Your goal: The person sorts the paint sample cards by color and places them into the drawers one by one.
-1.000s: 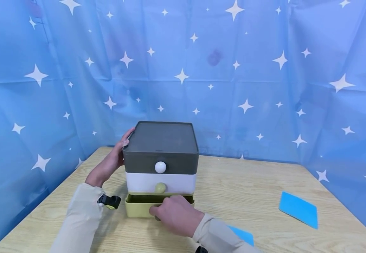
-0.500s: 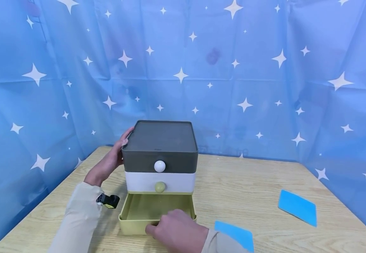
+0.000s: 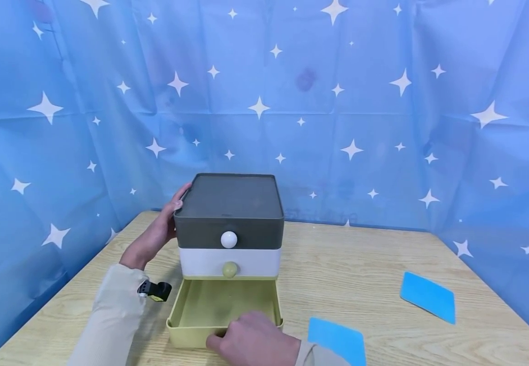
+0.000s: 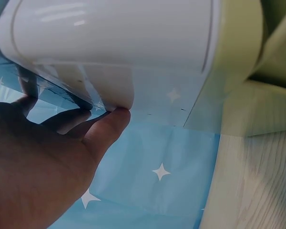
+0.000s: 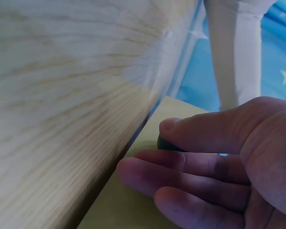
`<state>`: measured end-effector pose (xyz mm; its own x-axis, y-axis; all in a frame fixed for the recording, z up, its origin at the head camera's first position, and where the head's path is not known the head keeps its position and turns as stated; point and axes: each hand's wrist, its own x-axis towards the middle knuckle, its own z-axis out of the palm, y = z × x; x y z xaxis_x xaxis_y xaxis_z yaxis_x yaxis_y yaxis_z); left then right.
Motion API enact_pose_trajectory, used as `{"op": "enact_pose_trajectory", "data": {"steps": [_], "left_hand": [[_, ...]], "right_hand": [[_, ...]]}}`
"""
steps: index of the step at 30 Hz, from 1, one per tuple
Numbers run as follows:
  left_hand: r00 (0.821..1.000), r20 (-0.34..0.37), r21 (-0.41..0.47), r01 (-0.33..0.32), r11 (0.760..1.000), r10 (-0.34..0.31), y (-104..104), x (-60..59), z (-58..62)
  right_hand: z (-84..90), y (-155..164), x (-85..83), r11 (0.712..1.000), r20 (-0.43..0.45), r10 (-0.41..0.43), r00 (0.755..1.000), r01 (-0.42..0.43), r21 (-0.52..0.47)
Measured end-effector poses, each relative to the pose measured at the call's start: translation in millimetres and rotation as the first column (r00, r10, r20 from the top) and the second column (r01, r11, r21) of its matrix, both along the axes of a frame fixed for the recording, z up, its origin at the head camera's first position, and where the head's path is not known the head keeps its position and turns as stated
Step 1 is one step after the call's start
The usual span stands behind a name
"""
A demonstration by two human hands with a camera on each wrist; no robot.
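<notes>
A small stacked drawer unit (image 3: pixel 232 195) stands on the table, with a dark grey top tier, a white middle tier and a yellow-green bottom drawer (image 3: pixel 188 337). That drawer is pulled well out, and its inside is bare. My right hand (image 3: pixel 257 339) is at its front; in the right wrist view, thumb and fingers pinch the dark knob (image 5: pixel 166 144), mostly hidden behind them. On the unit's left side rests my left hand (image 3: pixel 154 236). Its extended fingertips (image 4: pixel 118 117) press against the wall, as the left wrist view shows.
Two blue cards lie on the table to the right: one card (image 3: pixel 337 339) beside my right sleeve, another card (image 3: pixel 428 297) farther off. A white knob (image 3: pixel 228 240) and a green knob (image 3: pixel 229 269) stick out above the drawer. A starry blue curtain (image 3: pixel 314 101) hangs behind.
My right hand has drawn the bottom drawer toward me, from barely out to far out, exposing its inside. My left hand has stayed on the unit's side.
</notes>
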<state>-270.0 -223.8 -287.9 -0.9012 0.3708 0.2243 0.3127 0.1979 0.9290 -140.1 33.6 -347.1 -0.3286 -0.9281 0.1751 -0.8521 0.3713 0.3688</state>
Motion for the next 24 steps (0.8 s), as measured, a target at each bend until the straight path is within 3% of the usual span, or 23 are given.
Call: {"op": "enact_pose_trajectory", "data": {"steps": [5,15,19,22,24], "left_hand": [[1.0,-0.005,0.001,0.002,1.0,-0.002,0,1.4,-0.5],[1.0,-0.013,-0.004,0.003,1.0,-0.003,0,1.5,-0.4],[1.0,-0.012,-0.002,0.003,1.0,-0.003,0,0.4,-0.6],[1.0,-0.011,-0.005,-0.002,1.0,0.002,0,-0.5,-0.5],[1.0,-0.01,-0.007,-0.003,1.0,0.003,0,-0.8,-0.2]], "right_hand": [[-0.6,-1,2.3,1.0,0.001,0.017,1.0,-0.017,-0.011],[4.3,5,5.3,1.0,0.14,0.016,0.99,-0.014,-0.017],[16.3,17,7.3,0.998,0.241,0.056,0.969,-0.048,-0.039],[28.9,30,7.8,0.993,0.333,0.107,0.937,-0.082,-0.087],[37.0,42,6.9,0.987,0.342,0.143,0.929,-0.108,-0.118]]}}
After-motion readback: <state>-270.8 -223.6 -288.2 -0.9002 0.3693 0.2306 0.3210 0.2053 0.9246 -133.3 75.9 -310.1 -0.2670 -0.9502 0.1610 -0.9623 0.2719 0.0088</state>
